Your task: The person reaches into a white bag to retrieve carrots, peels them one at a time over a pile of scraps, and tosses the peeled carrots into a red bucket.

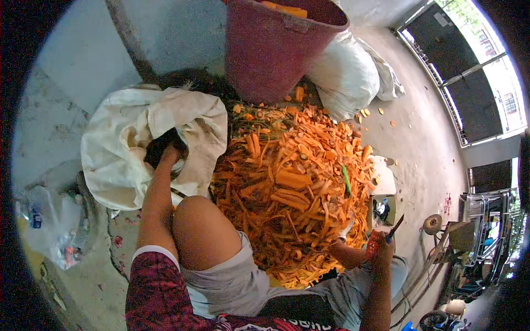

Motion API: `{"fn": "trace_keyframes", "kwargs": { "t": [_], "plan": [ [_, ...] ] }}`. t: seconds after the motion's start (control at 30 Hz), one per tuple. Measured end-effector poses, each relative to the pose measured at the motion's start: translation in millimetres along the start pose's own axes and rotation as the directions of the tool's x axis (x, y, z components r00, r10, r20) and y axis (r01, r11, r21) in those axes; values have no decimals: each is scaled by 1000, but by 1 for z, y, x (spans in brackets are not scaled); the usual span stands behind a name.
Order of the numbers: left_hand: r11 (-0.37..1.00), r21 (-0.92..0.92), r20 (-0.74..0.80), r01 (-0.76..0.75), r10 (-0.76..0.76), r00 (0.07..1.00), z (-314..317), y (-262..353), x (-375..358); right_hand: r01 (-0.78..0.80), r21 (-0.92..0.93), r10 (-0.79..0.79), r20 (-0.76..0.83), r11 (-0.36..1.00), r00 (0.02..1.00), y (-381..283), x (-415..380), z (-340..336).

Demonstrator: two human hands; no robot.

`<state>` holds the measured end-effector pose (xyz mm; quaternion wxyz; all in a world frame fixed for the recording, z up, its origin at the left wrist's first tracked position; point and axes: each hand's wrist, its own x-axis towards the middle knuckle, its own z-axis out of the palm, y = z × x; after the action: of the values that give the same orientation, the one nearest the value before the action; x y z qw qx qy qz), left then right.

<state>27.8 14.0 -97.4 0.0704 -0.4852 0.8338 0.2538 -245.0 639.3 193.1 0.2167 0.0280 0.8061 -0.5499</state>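
My left hand reaches into the dark mouth of a white woven sack on the left; its fingers are hidden inside. On the right, my right hand is closed around the blue handle of a knife, its dark blade pointing up. Something red, with a textured surface, lies against that hand; I cannot make out what it is. Between my legs spreads a large heap of orange carrot peelings, with thicker carrot pieces on top. A thin green object sticks out of the heap.
Behind the heap stands a tall dark-red bucket with carrots in its top. Beside it lies a full white sack. A small box sits right of the peelings. Plastic bags lie far left; a metal-framed cart stands far right.
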Motion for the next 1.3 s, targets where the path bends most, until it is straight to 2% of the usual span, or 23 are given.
{"fn": "trace_keyframes", "kwargs": {
  "t": [0.03, 0.13, 0.23, 0.33, 0.4, 0.43, 0.53, 0.57, 0.63, 0.7, 0.73, 0.8, 0.83, 0.87, 0.9, 0.93, 0.97, 1.0, 1.03, 1.1, 1.17, 1.2, 1.3],
  "plan": [
    [1000, 11, 43, -8, 8, 999, 1, -5, -2, -23, 44, 20, 74, 999, 997, 4, 4, -4],
    [999, 28, 163, -39, 34, 986, 0, -19, -7, 37, -215, -58, -94, 976, 994, -5, -3, 8],
    [996, 59, 186, -63, 51, 981, 6, -26, -12, -2, -62, -2, -52, 998, 999, -3, -3, 14],
    [992, 82, 30, -94, 92, 995, 11, -24, -21, -3, 18, 4, -48, 1000, 999, -17, -10, 24],
    [991, 4, -183, -136, 135, 974, 2, -21, -34, 19, 66, -22, 52, 998, 998, 1, 2, 8],
    [985, -46, -283, -169, 149, 947, -12, -10, -49, 30, 95, -40, 101, 995, 994, 10, 8, 2],
    [935, -234, -496, -267, 122, 860, -114, 76, -131, 92, 37, -94, 28, 995, 995, 17, 11, 1],
    [849, -435, -504, -302, 49, 862, -137, 94, -146, 96, 35, -96, 11, 995, 995, 2, 4, 8],
    [558, -750, -476, -356, -82, 875, -176, 121, -168, 99, 39, -98, -21, 994, 995, -37, -18, 30],
    [-86, -964, -251, -251, -20, 968, -201, 145, -178, 165, 28, -165, 13, 986, 986, -35, -17, 26],
    [-402, -908, -161, -117, 77, 984, -214, 160, -185, 202, 25, -203, 29, 979, 979, -34, -15, 25],
    [-486, -873, -88, 26, 209, 974, -222, 198, -210, 329, 67, -322, -92, 942, 942, -19, 2, 30],
    [-543, -770, 36, 337, 490, 871, -222, 206, -201, 325, 36, -321, -86, 945, 943, -34, -5, 37],
    [-445, -859, 62, 254, 403, 913, -211, 219, -201, 321, 5, -320, -80, 947, 944, -48, -13, 45],
    [-540, -742, 148, 397, 446, 883, -208, 249, -216, 308, 24, -308, 0, 951, 951, -58, -10, 49],
    [-467, -793, 189, 392, 423, 886, -200, 269, -231, 293, 39, -295, 77, 955, 952, -66, -8, 49],
    [-393, -890, 115, 230, 294, 949, -189, 296, -255, 277, 50, -281, 149, 960, 948, -75, -6, 50],
    [-413, -829, 253, 378, 326, 911, -172, 305, -256, 353, 90, -362, 101, 931, 927, -93, -11, 59],
    [-396, -825, 245, 402, 391, 887, -170, 327, -274, 428, 121, -436, 50, 896, 899, -111, -15, 71],
    [-353, -823, 226, 445, 515, 827, -167, 371, -308, 303, 273, -336, 86, 913, 938, -126, -4, 78],
    [-275, -766, 350, 581, 580, 736, -122, 383, -293, 259, 433, -342, 124, 863, 932, -133, -2, 86],
    [-289, -849, 195, 442, 607, 770, -121, 390, -316, 240, 439, -310, 94, 866, 946, -139, -6, 93],
    [-101, -816, 461, 570, 482, 745, -95, 405, -312, 164, 513, -229, 66, 842, 971, -103, 19, 115]
  ]
}}
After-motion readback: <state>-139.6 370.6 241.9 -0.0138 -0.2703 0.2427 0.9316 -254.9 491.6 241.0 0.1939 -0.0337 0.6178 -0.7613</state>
